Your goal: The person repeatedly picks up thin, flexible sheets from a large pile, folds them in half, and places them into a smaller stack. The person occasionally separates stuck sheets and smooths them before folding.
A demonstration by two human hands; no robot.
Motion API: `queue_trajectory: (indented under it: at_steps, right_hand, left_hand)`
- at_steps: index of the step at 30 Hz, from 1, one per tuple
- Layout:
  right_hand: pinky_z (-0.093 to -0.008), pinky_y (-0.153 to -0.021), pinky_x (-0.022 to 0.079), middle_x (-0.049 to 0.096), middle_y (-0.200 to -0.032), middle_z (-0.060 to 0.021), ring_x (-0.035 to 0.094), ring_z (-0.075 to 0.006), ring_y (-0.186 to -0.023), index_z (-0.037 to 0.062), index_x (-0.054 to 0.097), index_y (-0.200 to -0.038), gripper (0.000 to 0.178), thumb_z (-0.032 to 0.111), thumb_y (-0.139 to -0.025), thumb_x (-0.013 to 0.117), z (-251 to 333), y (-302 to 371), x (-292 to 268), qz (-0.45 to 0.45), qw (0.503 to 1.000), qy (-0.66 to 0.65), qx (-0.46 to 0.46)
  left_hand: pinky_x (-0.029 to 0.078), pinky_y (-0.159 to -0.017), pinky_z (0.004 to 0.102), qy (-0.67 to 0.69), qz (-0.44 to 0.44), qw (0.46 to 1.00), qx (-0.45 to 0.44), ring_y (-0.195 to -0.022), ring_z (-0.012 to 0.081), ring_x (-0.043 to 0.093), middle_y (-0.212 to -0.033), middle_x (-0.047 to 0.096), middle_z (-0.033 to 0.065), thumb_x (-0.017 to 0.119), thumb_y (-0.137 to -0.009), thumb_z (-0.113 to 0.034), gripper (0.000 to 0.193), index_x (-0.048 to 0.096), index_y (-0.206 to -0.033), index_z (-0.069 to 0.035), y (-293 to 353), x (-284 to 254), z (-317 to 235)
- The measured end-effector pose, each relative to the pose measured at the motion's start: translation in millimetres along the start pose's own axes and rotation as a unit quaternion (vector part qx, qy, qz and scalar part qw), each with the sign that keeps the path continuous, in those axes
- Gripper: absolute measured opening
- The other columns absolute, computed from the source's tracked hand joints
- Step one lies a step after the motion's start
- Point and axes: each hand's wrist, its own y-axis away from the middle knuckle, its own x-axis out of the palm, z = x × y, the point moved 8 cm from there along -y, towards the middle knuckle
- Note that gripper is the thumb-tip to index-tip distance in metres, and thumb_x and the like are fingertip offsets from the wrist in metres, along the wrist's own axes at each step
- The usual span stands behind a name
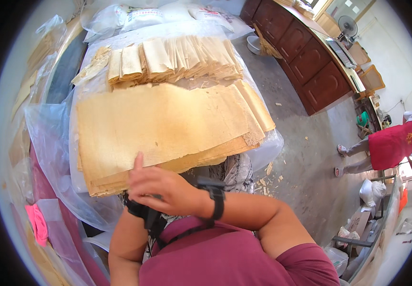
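Head view: the right hand (160,188) lies open, fingers loose, a fingertip touching the near edge of the sheet stack (163,128) on the plastic-covered counter (84,167). The left hand is hidden beneath it; its state cannot be told. The stack overhangs the near edge; a careless tug could crack the brittle sheets or slide them off.

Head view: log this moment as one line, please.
right hand: open, fingertip on near edge of sheet stack | left hand: hidden under right | folded sheets: behind stack | table plastic: under both
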Motion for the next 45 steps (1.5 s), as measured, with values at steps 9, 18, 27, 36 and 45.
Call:
queue_trajectory:
  at_steps: [9,18,27,36,45]
  right_hand:
    - [-0.0449,-0.104,0.053,0.064,-0.135,-0.0130,0.063,-0.0278,-0.124,0.0028,0.050,-0.145,0.061,0.048,-0.106,0.055,-197,149,-31,-0.334,0.568,-0.574,0.487]
    - [-0.0494,-0.108,0.052,0.060,-0.141,-0.0137,0.060,-0.0328,-0.128,0.0041,0.049,-0.142,0.038,0.024,-0.110,0.047,-273,215,-138,-0.612,0.564,-0.398,0.386]
    - [-0.0465,-0.105,0.053,0.062,-0.139,-0.0116,0.061,-0.0285,-0.127,0.0050,0.047,-0.145,0.038,0.021,-0.111,0.045,-252,227,-158,-0.632,0.564,-0.410,0.338]
    - [-0.0438,-0.113,0.044,0.065,-0.138,-0.0184,0.056,-0.0347,-0.133,0.0016,0.063,-0.135,0.033,0.015,-0.106,0.054,-127,27,-93,-0.275,0.930,0.015,0.244]
    - [-0.0530,-0.108,0.041,0.057,-0.146,-0.0160,0.051,-0.0393,-0.136,0.0184,0.059,-0.143,0.057,0.018,-0.088,0.070,-151,-23,107,0.083,0.955,0.210,0.192]
  left_hand:
    - [0.061,-0.068,0.0363,-0.107,-0.169,0.980,0.019,-0.087,0.0298,0.075,-0.102,0.073,0.0166,0.053,-0.103,-0.022,0.030,0.059,-0.117,0.004,-2,29,-62]
    - [0.060,-0.067,0.0351,-0.113,-0.216,0.968,-0.059,-0.087,0.0273,0.076,-0.102,0.075,0.0135,0.060,-0.102,-0.028,0.031,0.062,-0.119,-0.002,26,-71,-14]
    - [0.060,-0.066,0.0341,-0.067,-0.288,0.955,-0.010,-0.083,0.0225,0.074,-0.100,0.075,0.0090,0.061,-0.103,-0.036,0.035,0.064,-0.119,-0.006,23,-107,-43]
    - [0.063,-0.065,0.0358,-0.117,-0.264,0.954,0.079,-0.089,0.0237,0.075,-0.109,0.074,0.0111,0.059,-0.104,-0.030,0.039,0.062,-0.129,0.001,17,-108,-38]
    - [0.061,-0.069,0.0357,-0.131,-0.267,0.952,0.074,-0.085,0.0228,0.074,-0.104,0.073,0.0123,0.057,-0.105,-0.026,0.035,0.069,-0.117,0.004,23,-112,-19]
